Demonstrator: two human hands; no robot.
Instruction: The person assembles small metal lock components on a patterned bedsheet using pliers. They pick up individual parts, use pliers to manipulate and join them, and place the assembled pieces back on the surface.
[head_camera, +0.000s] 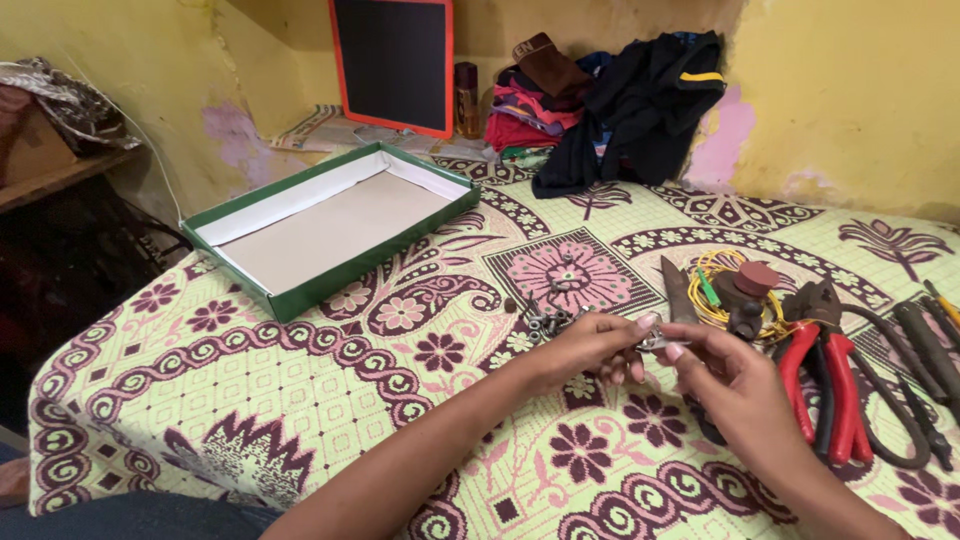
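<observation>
Both hands (655, 350) pinch small metal part (657, 343) over patterned cloth (300, 380), yellow walls (850, 90).

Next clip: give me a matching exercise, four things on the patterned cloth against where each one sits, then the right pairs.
Things:
1. Green box lid
2. Red-handled pliers
3. Small metal part
4. Pile of nuts

Places:
A. Between the fingers of the left hand and the right hand
B. Far left of the cloth, open side up
C. Right of the hands, among the tools
D. On the cloth just beyond the left hand

Pairs: 1-B, 2-C, 3-A, 4-D
</observation>
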